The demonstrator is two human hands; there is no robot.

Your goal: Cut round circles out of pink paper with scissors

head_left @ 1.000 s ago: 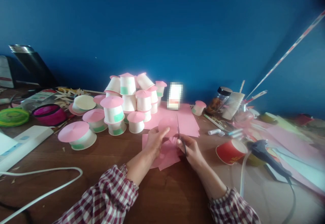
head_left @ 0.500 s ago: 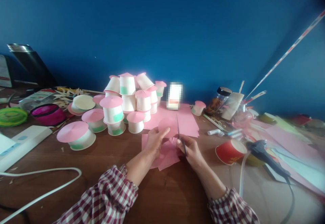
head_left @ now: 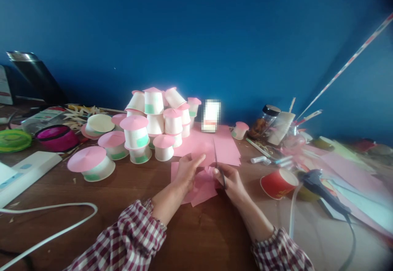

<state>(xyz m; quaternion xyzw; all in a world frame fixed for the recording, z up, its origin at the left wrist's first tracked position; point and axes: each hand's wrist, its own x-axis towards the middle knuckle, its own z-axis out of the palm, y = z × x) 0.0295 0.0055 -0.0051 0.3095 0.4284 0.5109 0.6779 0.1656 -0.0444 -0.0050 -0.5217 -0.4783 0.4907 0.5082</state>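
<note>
My left hand is closed on a piece of pink paper, thumb on top, its upper edge rounded. Dark-handled scissors sit in my right hand, fingers wrapped round the handles. Their blades point away from me along the right side of the pink piece; whether they touch the paper is hard to tell. Below both hands lie pink paper pieces on the brown table. Beyond them spreads a larger stack of pink sheets.
White cups with pink paper tops stand piled at left. A phone-like bright screen is propped at the back. To the right are a red paper cup, a glue gun and a jar. A white cable curls at front left.
Almost nothing differs. Both hands, the scissors and the pink paper keep nearly the same places, and the view has shifted very slightly.
</note>
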